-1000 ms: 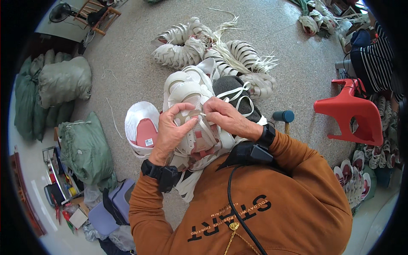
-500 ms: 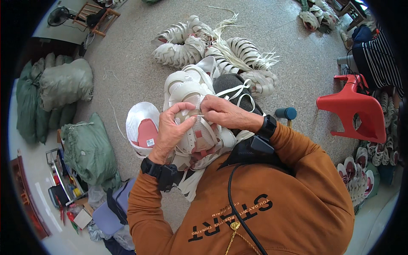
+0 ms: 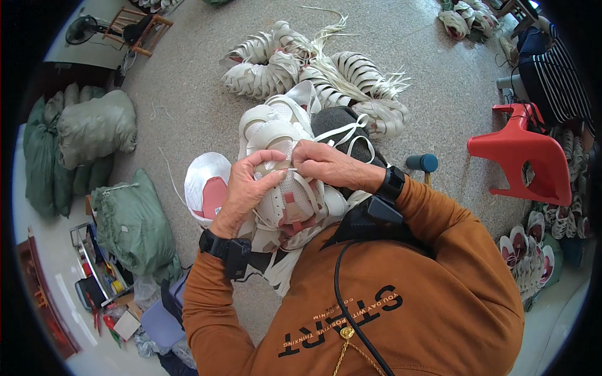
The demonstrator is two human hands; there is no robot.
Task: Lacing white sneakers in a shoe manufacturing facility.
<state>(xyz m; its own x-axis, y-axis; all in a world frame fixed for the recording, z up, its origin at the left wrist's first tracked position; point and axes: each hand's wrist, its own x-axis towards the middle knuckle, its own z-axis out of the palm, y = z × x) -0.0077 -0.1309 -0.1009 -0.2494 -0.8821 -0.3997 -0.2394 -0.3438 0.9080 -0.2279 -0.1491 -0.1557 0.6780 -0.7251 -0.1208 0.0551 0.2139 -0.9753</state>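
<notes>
White-and-beige shoe uppers with pink lining are heaped in front of me. On the top shoe upper (image 3: 279, 203), my left hand (image 3: 246, 187) grips the edge, its thumb and forefinger curled around a beige part. My right hand (image 3: 327, 164) is closed in a pinch on a thin white shoelace end (image 3: 292, 170) that points toward my left thumb. The fingers under both hands are partly hidden. Left of the heap lies a white upper with a pink insole (image 3: 214, 195). Beside my right hand is a dark grey rounded thing (image 3: 342, 125) with white laces across it.
Bundles of stacked white uppers (image 3: 263, 75) lie on the speckled floor beyond the heap. A red plastic stool (image 3: 523, 147) stands to the right, above rows of shoes (image 3: 527, 257). Stuffed green sacks (image 3: 135, 219) and a lilac chair (image 3: 164, 323) are at the left.
Both hands keep their grip and have barely moved. The whole picture has shifted slightly, and the left forearm sits a little farther left.
</notes>
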